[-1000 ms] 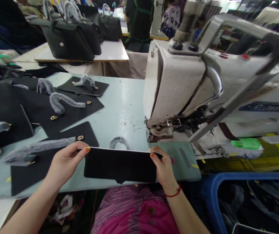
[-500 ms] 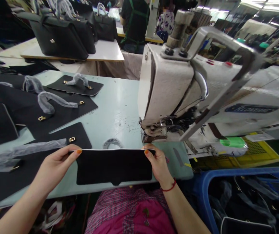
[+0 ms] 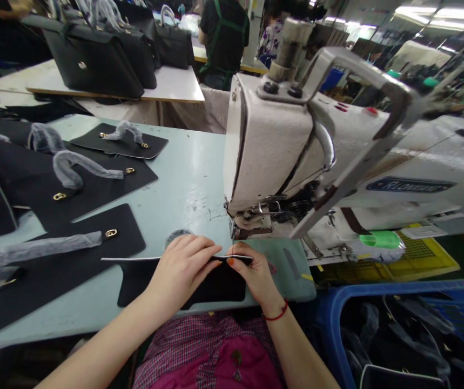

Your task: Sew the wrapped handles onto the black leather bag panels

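A black panel with a pale top edge (image 3: pixel 215 286) hangs at the table's front, below the sewing machine head (image 3: pixel 272 146). My left hand (image 3: pixel 183 265) lies across the middle of the panel, thumb and fingers pinching its upper edge. With thumb and fingers closed, my right hand (image 3: pixel 254 270) grips the same edge near its right end. The two hands nearly meet, just under the needle area (image 3: pixel 234 235). A thread runs down from there to the panel's edge between them. Part of the panel is hidden behind my left hand and forearm.
Black bag panels with plastic-wrapped handles (image 3: pixel 122 221) lie on the left of the pale table (image 3: pixel 191 162). A blue basket (image 3: pixel 333 324) of similar pieces stands at right, near a yellow crate (image 3: pixel 438 259). Finished black bags (image 3: pixel 94 59) stand behind; a person (image 3: pixel 223 38) is beyond.
My left hand has slid right along the panel's edge, from its left corner to close beside my right hand. My right hand keeps its hold near the right end.
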Demonstrator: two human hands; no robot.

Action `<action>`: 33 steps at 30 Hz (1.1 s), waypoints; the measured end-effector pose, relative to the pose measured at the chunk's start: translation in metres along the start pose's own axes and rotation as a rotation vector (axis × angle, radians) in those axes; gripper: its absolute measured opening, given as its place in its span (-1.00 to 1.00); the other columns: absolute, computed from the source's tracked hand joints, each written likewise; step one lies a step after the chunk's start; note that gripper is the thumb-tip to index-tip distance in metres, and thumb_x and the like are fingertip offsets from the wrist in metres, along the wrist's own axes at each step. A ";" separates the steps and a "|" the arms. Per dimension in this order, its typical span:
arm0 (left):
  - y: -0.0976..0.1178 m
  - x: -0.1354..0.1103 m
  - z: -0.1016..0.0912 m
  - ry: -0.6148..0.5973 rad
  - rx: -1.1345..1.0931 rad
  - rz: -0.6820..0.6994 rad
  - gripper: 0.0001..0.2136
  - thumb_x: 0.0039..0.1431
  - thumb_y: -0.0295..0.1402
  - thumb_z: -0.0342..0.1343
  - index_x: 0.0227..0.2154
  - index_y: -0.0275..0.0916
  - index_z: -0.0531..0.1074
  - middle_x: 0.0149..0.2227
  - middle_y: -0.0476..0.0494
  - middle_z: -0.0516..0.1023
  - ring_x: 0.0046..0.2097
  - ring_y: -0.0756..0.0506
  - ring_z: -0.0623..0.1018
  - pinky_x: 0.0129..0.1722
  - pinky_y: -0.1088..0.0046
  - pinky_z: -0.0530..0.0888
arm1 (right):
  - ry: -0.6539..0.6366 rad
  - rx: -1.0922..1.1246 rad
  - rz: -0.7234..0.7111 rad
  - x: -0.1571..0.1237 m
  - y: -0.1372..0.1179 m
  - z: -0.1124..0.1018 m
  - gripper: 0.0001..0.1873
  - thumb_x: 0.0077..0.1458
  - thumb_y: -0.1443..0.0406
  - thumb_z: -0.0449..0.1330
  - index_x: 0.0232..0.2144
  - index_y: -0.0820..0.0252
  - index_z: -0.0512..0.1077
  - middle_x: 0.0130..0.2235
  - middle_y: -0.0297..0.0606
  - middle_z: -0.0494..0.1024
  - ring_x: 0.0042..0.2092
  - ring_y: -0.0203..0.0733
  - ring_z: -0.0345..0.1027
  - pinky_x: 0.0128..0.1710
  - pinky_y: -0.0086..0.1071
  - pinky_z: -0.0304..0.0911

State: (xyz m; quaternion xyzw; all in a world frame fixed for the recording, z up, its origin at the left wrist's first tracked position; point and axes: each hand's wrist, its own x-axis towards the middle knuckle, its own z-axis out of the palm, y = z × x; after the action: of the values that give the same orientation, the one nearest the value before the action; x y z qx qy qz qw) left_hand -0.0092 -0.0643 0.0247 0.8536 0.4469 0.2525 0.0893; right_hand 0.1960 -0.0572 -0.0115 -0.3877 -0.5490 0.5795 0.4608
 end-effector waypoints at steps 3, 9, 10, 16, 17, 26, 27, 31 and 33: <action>-0.001 0.014 0.004 -0.077 -0.016 0.062 -0.84 0.33 -0.28 0.00 -0.22 -0.15 0.47 -0.27 -0.03 0.57 -0.25 -0.09 0.50 -0.18 0.27 0.26 | -0.050 0.029 0.024 0.001 -0.001 -0.003 -0.90 0.10 0.25 0.29 -0.41 0.16 0.52 -0.35 -0.31 0.44 -0.26 -0.22 0.31 -0.19 -0.38 0.21; -0.007 0.016 0.000 -0.185 -0.005 0.076 -0.82 0.35 -0.29 -0.04 -0.24 -0.17 0.45 -0.28 -0.01 0.56 -0.24 -0.08 0.52 -0.17 0.28 0.21 | -0.058 0.073 0.078 -0.002 0.011 -0.004 -0.85 0.15 0.21 0.23 -0.38 0.17 0.48 -0.33 -0.32 0.41 -0.24 -0.23 0.28 -0.17 -0.39 0.18; -0.007 0.014 0.000 -0.191 -0.002 0.066 -0.82 0.35 -0.30 -0.05 -0.25 -0.18 0.45 -0.28 -0.02 0.56 -0.24 -0.08 0.51 -0.18 0.29 0.21 | -0.041 0.056 0.094 -0.004 0.013 -0.004 -0.85 0.16 0.21 0.22 -0.35 0.17 0.49 -0.31 -0.31 0.43 -0.22 -0.22 0.29 -0.16 -0.39 0.18; 0.000 0.014 0.004 -0.216 0.037 -0.015 -0.78 0.36 -0.27 -0.07 -0.26 -0.21 0.45 -0.27 -0.07 0.54 -0.22 -0.11 0.50 -0.18 0.28 0.22 | 0.024 0.054 0.147 -0.012 0.014 -0.007 -0.82 0.14 0.20 0.25 -0.22 0.15 0.48 -0.19 -0.29 0.48 -0.11 -0.20 0.33 -0.05 -0.39 0.19; 0.001 0.015 0.004 -0.235 0.037 -0.025 -0.78 0.35 -0.26 -0.06 -0.25 -0.21 0.46 -0.27 -0.07 0.54 -0.22 -0.12 0.50 -0.18 0.28 0.22 | 0.021 0.063 0.149 -0.012 0.014 -0.007 -0.81 0.14 0.20 0.25 -0.21 0.14 0.47 -0.18 -0.29 0.48 -0.10 -0.20 0.33 -0.04 -0.39 0.19; 0.007 0.022 -0.001 -0.241 -0.013 -0.011 -0.77 0.34 -0.25 -0.05 -0.29 -0.17 0.49 -0.31 -0.04 0.55 -0.26 -0.11 0.46 -0.26 0.30 0.18 | 0.070 0.008 0.102 -0.017 0.010 -0.006 -0.81 0.15 0.20 0.24 -0.21 0.16 0.47 -0.21 -0.28 0.49 -0.13 -0.20 0.35 -0.08 -0.40 0.21; 0.007 0.021 -0.001 -0.217 -0.020 -0.004 -0.78 0.34 -0.26 -0.04 -0.29 -0.17 0.49 -0.30 -0.04 0.56 -0.26 -0.10 0.46 -0.26 0.30 0.18 | 0.084 -0.011 0.103 -0.018 0.011 -0.006 -0.81 0.15 0.19 0.24 -0.22 0.17 0.47 -0.22 -0.28 0.49 -0.15 -0.20 0.35 -0.09 -0.40 0.21; 0.006 0.017 0.001 -0.170 -0.021 0.012 -0.79 0.34 -0.27 -0.03 -0.28 -0.18 0.49 -0.27 -0.05 0.57 -0.26 -0.08 0.46 -0.26 0.30 0.17 | 0.123 -0.055 0.111 -0.020 0.014 -0.006 -0.79 0.16 0.15 0.22 -0.29 0.20 0.47 -0.30 -0.29 0.47 -0.23 -0.21 0.31 -0.18 -0.41 0.20; 0.006 0.017 0.002 -0.183 -0.015 0.003 -0.79 0.34 -0.27 -0.03 -0.27 -0.18 0.50 -0.27 -0.06 0.57 -0.25 -0.08 0.46 -0.26 0.30 0.18 | 0.120 -0.074 0.117 -0.020 0.013 -0.005 -0.76 0.17 0.14 0.21 -0.31 0.21 0.47 -0.34 -0.30 0.44 -0.26 -0.22 0.28 -0.23 -0.42 0.19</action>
State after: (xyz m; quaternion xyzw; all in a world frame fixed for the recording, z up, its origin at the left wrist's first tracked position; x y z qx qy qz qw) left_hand 0.0040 -0.0542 0.0316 0.8732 0.4335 0.1768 0.1356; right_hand 0.2050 -0.0743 -0.0265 -0.4700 -0.5179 0.5605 0.4435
